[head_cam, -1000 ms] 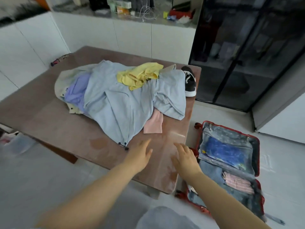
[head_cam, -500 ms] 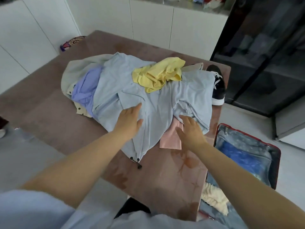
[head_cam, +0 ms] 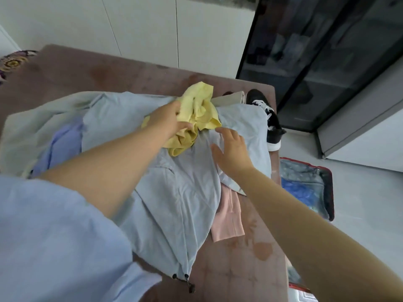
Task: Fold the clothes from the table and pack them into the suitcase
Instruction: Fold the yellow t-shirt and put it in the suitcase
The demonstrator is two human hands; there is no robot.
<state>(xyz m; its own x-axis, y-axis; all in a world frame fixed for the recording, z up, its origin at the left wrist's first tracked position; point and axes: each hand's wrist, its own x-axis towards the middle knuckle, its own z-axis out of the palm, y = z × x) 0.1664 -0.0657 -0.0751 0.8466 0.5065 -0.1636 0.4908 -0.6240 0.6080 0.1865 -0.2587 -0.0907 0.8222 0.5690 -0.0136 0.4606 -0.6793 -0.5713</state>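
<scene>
Since half a second ago my left hand (head_cam: 168, 120) has left the middle of the large pale blue thin-fabric garment (head_cam: 181, 192) and gone forward to the crumpled yellow cotton garment (head_cam: 200, 107). Its fingers and thumb are now curled into that cloth, which is bunched higher than before. My right hand (head_cam: 232, 151) has moved up from the flat pink cloth piece (head_cam: 229, 216) and lies with fingers spread and straight on the pale blue garment, holding nothing. At the left of the pile a pale grey-green garment (head_cam: 32, 127) and a lavender garment (head_cam: 63, 144) show from under the blue one. The brown mottled bench (head_cam: 109, 70) is bare along its far side behind the pile and at the near right corner beyond the pink cloth. Its right edge runs close beside the clothes, and a black-and-white sneaker (head_cam: 272, 129) sits right at that edge. The open red-rimmed suitcase (head_cam: 329, 192) lies on the floor below it. The yellow garment sits atop the pile, in my left hand's grip, and its lower hem is just beside my right fingertips.
</scene>
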